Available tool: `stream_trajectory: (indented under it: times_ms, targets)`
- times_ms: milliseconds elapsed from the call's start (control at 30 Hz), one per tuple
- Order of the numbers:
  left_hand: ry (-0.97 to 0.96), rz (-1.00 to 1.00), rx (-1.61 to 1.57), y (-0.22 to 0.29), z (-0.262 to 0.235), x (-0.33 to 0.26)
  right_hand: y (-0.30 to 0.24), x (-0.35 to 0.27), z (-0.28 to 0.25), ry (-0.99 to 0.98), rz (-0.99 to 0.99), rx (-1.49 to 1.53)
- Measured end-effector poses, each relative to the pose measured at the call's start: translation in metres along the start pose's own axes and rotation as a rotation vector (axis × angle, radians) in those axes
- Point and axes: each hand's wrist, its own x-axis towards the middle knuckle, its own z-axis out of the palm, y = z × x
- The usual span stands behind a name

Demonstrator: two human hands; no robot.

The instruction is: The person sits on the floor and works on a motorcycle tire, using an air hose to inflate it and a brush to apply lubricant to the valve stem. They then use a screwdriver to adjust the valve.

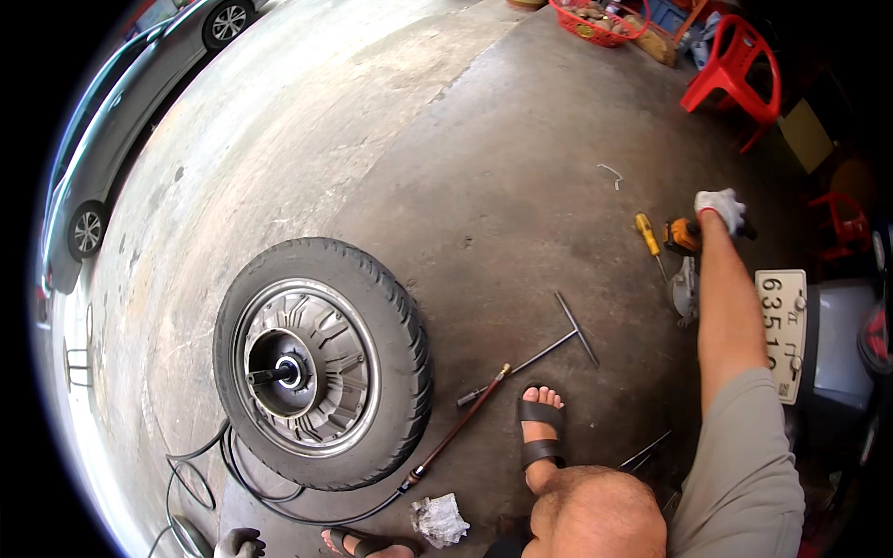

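Note:
My right hand (pixel 721 209), in a white work glove, reaches out at the right and is closed around an orange and black power drill (pixel 683 236) near the floor. A yellow-handled screwdriver (pixel 647 232) lies just left of the drill, and a grey metal part (pixel 686 290) sits nearer to me. My left hand (pixel 240 543), in a grey glove, shows only in part at the lower edge, fingers loosely bent and nothing visible in them. Ahead of it, a wheel with a black tyre (pixel 409 344) and metal hub (pixel 349 372) lies flat, its axle pointing up.
A T-handle wrench (pixel 574 333) and a brass-tipped rod (pixel 465 418) on a black hose (pixel 344 518) lie by my sandalled foot (pixel 541 423). Crumpled white material (pixel 440 519) is near. A number plate (pixel 781 325), red chair (pixel 739 70), red basket (pixel 595 23) and parked car (pixel 130 112) stand around.

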Motion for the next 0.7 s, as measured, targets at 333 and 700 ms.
stream_trajectory:
  times_ms: [333, 700]
  targets:
    - [0.054, -0.097, 0.079, 0.025, 0.005, 0.030, 0.069, 0.248, 0.167, -0.027, 0.013, -0.105]
    - [0.055, -0.137, 0.085, 0.031, 0.001, 0.022, 0.064, 0.236, 0.191, -0.006, -0.174, 0.348]
